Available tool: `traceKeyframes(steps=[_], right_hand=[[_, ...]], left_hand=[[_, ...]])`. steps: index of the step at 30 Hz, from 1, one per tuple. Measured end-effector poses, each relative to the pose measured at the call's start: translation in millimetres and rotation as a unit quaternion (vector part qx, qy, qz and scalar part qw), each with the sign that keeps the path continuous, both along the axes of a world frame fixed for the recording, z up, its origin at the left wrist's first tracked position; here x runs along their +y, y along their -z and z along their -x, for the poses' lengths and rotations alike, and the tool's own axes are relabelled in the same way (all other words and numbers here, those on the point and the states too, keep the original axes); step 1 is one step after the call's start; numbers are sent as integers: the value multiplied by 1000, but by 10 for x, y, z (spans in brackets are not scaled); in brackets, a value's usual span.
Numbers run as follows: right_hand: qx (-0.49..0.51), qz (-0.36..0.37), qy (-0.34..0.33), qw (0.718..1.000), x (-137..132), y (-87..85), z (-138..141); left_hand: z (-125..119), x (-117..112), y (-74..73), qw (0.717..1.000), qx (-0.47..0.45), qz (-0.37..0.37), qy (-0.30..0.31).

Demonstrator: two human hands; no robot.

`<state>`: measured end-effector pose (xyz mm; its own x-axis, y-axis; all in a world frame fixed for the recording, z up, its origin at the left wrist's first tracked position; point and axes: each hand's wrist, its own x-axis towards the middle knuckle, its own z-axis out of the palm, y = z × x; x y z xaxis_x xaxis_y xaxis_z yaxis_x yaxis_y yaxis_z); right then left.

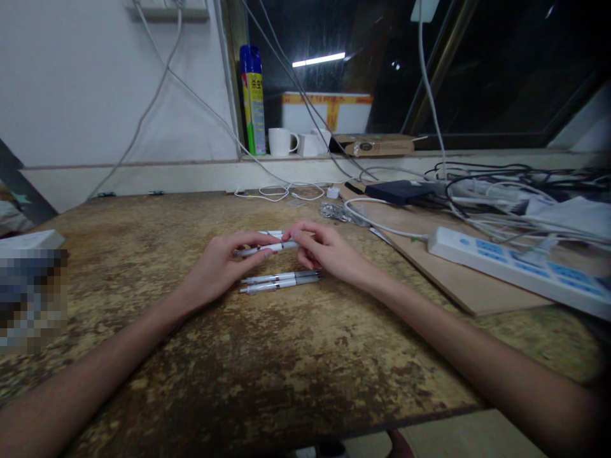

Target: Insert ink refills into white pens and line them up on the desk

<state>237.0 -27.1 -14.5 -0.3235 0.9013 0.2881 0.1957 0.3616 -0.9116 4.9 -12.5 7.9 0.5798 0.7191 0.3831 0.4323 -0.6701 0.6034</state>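
Note:
A white pen [281, 246] is held level between my two hands, above the worn wooden table. My left hand [217, 261] pinches its left part between thumb and fingers. At the other end, the fingers of my right hand [324, 248] close on the pen's tip section. Just behind it, part of another white pen [271, 234] shows, mostly hidden by my fingers. Nearer to me, two white pens [279, 281] with grey ends lie side by side on the table, apart from both hands.
To the right, a white power strip [515, 267] rests across a brown board [458, 280], with tangled cables [496, 184] behind. A clear plastic bag [338, 212] lies beyond my right hand. On the sill stand a spray can [252, 102] and a white mug [281, 142].

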Motion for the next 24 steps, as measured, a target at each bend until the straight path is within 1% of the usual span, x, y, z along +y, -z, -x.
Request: traceKeyframes(steps=[2, 5, 7, 10, 12, 16, 18, 24], right_hand=[[2, 1, 3, 1000, 9, 1, -3], [-3, -26, 12, 1000, 24, 1, -9], [-7, -31, 5, 999, 22, 8, -10], [-7, -4, -10, 1000, 6, 28, -4], [-11, 8, -6, 1000, 1, 35, 1], [-6, -26, 11, 1000, 19, 19, -3], [-4, -41, 6, 999, 28, 8, -10], [-24, -40, -10, 999, 15, 3, -22]], left_hand=[[4, 7, 9, 1000, 0, 1, -1], [13, 27, 35, 1000, -9, 2, -1], [18, 37, 48, 1000, -10, -1, 0], [17, 36, 45, 1000, -7, -8, 7], [13, 28, 34, 1000, -5, -10, 6], [7, 15, 17, 1000, -8, -12, -5], [4, 16, 17, 1000, -9, -14, -4], [22, 33, 42, 1000, -9, -19, -6]])
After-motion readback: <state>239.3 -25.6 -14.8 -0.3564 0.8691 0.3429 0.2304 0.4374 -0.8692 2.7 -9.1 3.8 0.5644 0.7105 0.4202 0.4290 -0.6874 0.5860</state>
